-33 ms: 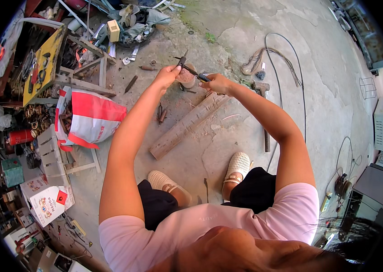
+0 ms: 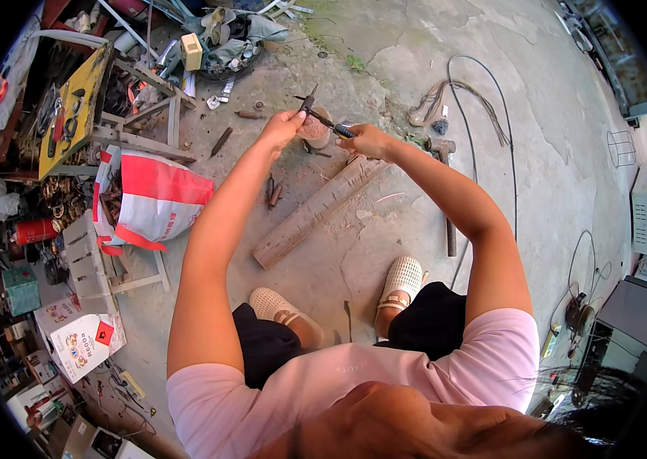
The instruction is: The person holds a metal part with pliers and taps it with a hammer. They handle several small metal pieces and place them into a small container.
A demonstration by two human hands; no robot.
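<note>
Both my hands are stretched out over the floor on one dark metal tool (image 2: pixel 322 118), with a thin shaft, a pointed tip and a ribbed black handle; its exact kind is unclear. At its head end, my left hand (image 2: pixel 283 128) is closed, pinching the metal. My right hand (image 2: pixel 370 142) is closed round the handle end, fingers partly hidden. Just beneath the shaft stands a short round block (image 2: pixel 316 135) with a pinkish, crumbly top. A worn wooden plank (image 2: pixel 312 218) lies slanting on the concrete, nearer to my feet.
A long-handled hammer (image 2: pixel 443 149) lies right of the plank, near a bundle of wire (image 2: pixel 472 92) and a black cable (image 2: pixel 513 153). Rusty metal pieces (image 2: pixel 273 193) are scattered left of it. A red-and-white bag (image 2: pixel 159 199) and a yellow board (image 2: pixel 71 107) with tools stand at left.
</note>
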